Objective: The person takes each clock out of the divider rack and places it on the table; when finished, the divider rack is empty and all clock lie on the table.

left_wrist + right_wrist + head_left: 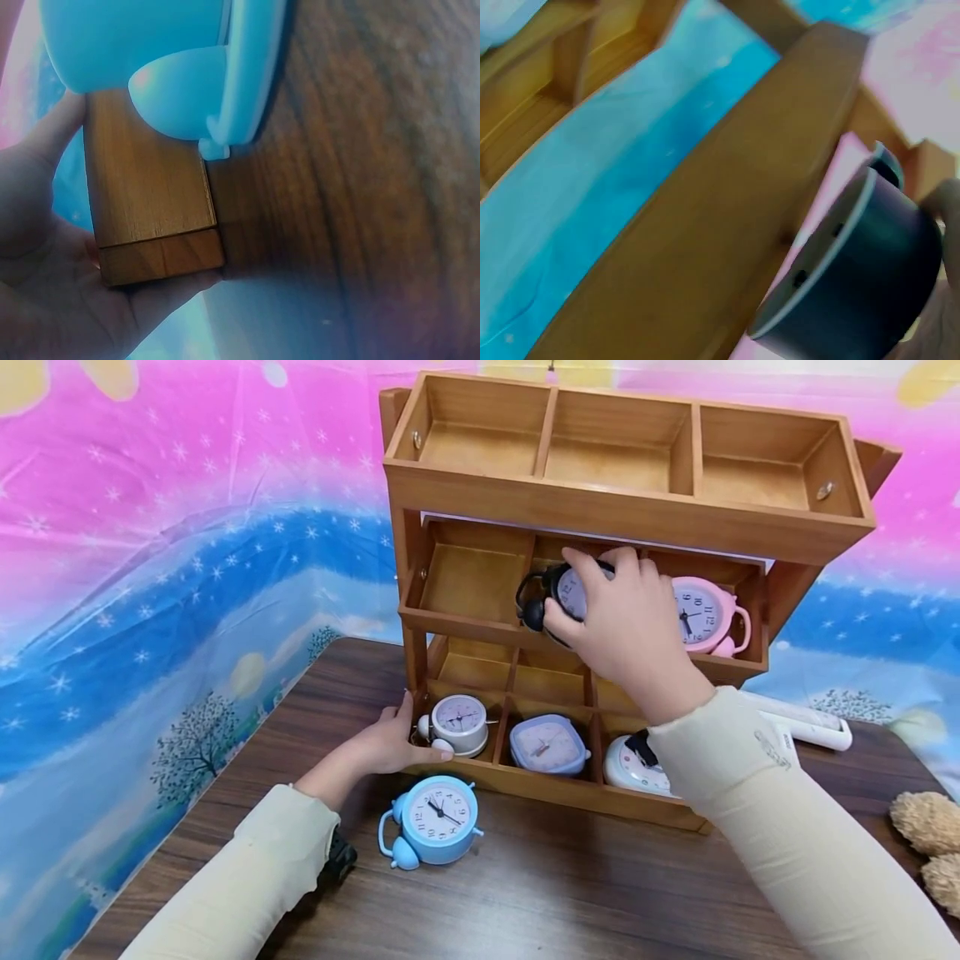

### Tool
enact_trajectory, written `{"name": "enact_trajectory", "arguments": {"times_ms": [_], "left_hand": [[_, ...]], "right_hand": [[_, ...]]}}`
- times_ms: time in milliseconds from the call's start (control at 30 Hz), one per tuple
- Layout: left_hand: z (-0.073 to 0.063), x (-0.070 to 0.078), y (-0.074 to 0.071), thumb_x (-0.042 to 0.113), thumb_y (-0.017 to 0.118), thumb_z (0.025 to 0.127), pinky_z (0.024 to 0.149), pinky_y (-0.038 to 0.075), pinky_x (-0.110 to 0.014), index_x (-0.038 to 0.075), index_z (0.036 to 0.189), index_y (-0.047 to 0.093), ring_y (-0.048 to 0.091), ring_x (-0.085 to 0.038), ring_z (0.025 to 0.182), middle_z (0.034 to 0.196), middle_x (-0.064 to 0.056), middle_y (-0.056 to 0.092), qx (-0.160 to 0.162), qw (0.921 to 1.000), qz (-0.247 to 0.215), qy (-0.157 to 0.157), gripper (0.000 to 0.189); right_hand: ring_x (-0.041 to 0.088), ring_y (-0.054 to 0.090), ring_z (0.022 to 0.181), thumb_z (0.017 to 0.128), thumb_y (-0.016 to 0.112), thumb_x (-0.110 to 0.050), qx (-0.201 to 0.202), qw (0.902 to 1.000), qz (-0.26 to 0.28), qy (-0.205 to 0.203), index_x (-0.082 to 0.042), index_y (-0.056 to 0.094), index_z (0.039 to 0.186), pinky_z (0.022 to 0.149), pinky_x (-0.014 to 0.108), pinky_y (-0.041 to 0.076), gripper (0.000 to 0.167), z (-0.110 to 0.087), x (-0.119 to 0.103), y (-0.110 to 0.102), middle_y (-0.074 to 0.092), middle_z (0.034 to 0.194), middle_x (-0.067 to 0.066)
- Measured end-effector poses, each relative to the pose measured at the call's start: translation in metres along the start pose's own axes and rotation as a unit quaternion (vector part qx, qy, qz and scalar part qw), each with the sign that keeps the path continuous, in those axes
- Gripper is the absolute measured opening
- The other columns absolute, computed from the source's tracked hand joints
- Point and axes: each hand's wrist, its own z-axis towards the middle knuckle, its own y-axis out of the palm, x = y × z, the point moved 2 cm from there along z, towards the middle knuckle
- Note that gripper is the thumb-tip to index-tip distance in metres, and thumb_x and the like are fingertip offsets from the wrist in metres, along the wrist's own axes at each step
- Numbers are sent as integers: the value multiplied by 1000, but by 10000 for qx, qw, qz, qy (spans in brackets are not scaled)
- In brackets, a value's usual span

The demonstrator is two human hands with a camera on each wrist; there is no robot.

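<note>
My right hand (626,614) grips a black twin-bell alarm clock (572,592) in front of the middle tier of a wooden shelf (615,510). Its dark round casing (870,262) fills the lower right of the right wrist view. Just right of that hand, a pink alarm clock (699,615) sits in the same tier. My left hand (381,739) holds the shelf's lower left corner, its thumb and fingers around the wooden end (154,187). A light-blue alarm clock (438,820) lies face up on the table near that hand.
The bottom tier holds a white twin-bell clock (460,725), a lavender square clock (549,745) and a white clock (626,767) partly hidden by the right sleeve. A white device (813,728) and brown plush (926,822) are on the table's right (570,885).
</note>
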Motion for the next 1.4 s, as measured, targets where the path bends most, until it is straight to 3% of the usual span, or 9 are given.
{"name": "enact_trajectory", "arguments": {"times_ms": [133,333,633,833,1033,1400], "left_hand": [[0,0,0,58,67,88,111,29,-57,-3,156,-10,21,-50,143,158,-36,6,-23,10000,15,-6,119],[0,2,-3,59,66,88,112,29,-57,-2,156,-10,20,-50,144,158,-36,5,-18,10000,3,27,119],[2,0,-4,60,66,88,111,31,-57,-2,155,-11,22,-49,143,158,-35,5,-36,9999,70,82,120],[2,0,-2,59,66,89,111,31,-57,-2,155,-12,22,-49,143,158,-35,6,-64,9999,55,82,119],[2,-2,-1,59,66,89,110,31,-57,-2,155,-13,23,-50,143,158,-35,5,-83,9999,47,58,119],[3,-1,-1,57,66,89,111,30,-57,-2,155,-13,21,-50,143,158,-36,5,-95,9999,30,49,119]], "right_hand": [[41,53,111,93,54,-58,-103,9990,238,-367,-21,51,146,89,55,44,65,-27,-14,-5,51,130,23],[28,61,83,83,66,-62,-426,9951,103,-887,-22,63,133,61,46,53,65,-72,-23,3,58,109,15],[24,63,73,75,70,-67,-1184,9842,-106,-1314,-18,66,121,56,41,51,67,-121,-20,48,62,96,10],[19,61,66,73,73,-66,-1609,9775,-128,-1360,-17,66,118,49,36,47,67,-136,-16,72,62,92,7],[19,62,67,70,75,-66,-1704,9751,-94,-1417,-18,67,114,50,36,48,66,-146,-13,92,64,96,7],[17,58,62,70,79,-63,-1736,9736,30,-1481,-17,66,114,47,35,46,65,-149,-12,101,62,92,7]]}}
